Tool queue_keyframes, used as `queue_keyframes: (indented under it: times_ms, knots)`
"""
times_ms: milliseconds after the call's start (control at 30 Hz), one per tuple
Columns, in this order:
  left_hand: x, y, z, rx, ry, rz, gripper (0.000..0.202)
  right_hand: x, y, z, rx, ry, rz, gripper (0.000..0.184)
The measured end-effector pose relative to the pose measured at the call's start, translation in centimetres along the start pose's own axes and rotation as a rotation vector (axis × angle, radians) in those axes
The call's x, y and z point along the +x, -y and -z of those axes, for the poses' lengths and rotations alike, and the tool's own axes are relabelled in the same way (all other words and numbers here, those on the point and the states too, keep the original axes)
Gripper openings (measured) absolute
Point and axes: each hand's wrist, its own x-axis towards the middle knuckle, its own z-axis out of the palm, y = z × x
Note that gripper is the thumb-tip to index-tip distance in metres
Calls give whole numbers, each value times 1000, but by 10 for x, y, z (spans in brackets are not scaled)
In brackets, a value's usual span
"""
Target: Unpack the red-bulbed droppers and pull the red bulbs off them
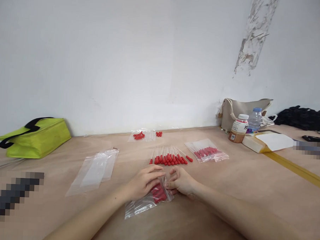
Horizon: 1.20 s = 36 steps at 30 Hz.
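A clear zip-lock bag with several red-bulbed droppers inside lies on the table edge nearest me. My left hand rests over its upper left side, fingers curved onto the plastic. At the bag's right edge, by the zip strip, my right hand pinches the plastic between thumb and fingers. Just beyond both hands is a loose row of droppers, red bulbs toward me and thin clear stems pointing away. Filled bags of the same droppers overlap to the right of the row.
Flat clear bags lie at left, near a lime-green bag. Against the wall are more red bulbs and clear stems on plastic. At right stand a drink bottle, a water bottle, a beige bag and a box.
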Motion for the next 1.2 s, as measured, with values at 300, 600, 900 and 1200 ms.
queue_keyframes:
  times_ms: [300, 600, 900, 1200]
  knots:
    - [4, 13, -19, 182, -106, -229, 19, 0, -2, -2, -15, 48, 52, 62]
    - [6, 17, -21, 230, -170, -337, 14, -4, -2, -3, -49, 64, 132, 61]
    - [7, 12, -24, 205, -169, -242, 21, -5, -5, -1, -64, 70, 180, 55]
    - [5, 15, -18, 135, -73, -207, 26, -6, 0, 10, -137, 264, 201, 37]
